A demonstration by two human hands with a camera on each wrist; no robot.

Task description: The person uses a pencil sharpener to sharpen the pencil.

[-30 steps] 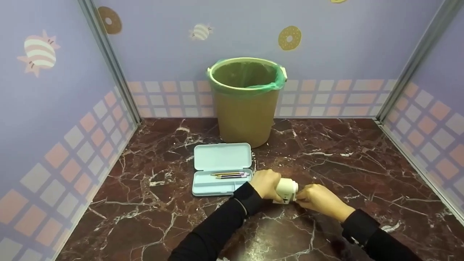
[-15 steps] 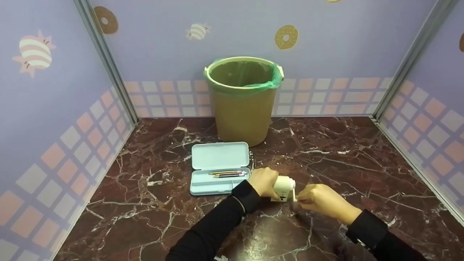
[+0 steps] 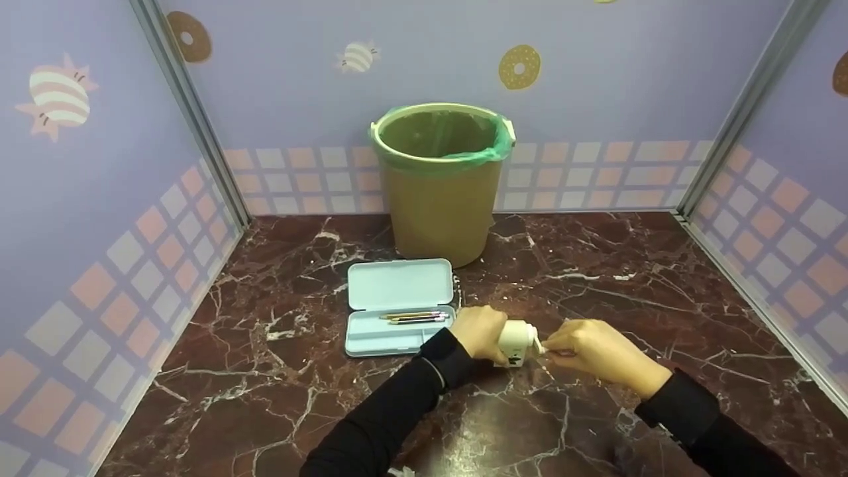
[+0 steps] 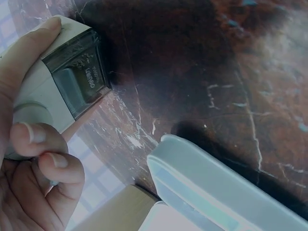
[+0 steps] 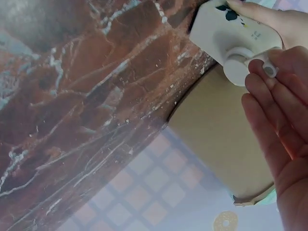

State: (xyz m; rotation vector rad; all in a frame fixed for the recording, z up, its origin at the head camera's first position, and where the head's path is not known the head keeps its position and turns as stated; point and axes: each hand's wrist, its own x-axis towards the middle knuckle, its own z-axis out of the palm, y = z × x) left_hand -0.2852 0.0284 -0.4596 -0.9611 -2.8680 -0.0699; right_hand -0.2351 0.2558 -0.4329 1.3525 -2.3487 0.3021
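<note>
A white crank pencil sharpener (image 3: 513, 344) stands on the marble-patterned tabletop, right of the pencil case. My left hand (image 3: 479, 331) grips its body from the left and above. In the left wrist view the sharpener's clear drawer (image 4: 79, 79) faces the camera, with bits that look like shavings inside. On the other side, my right hand (image 3: 593, 348) pinches the small knob (image 5: 269, 70) at the end of the crank. The crank arm slants down and to the right in the head view. Whatever sits in the sharpener's pencil opening is hidden behind my left hand.
A light blue pencil case (image 3: 401, 273) lies unfolded on the left, with several pencils (image 3: 417, 318) in its tray. Behind it stands a tan bin (image 3: 442, 212) lined with a green bag (image 3: 487, 158). Purple patterned panels (image 3: 278, 79) enclose the back and sides.
The sharpener's crank has turned from pointing nearly straight down to slanting rightward, with my right hand rising along with it. My left hand keeps its grip on the body. The head view has shifted slightly.
</note>
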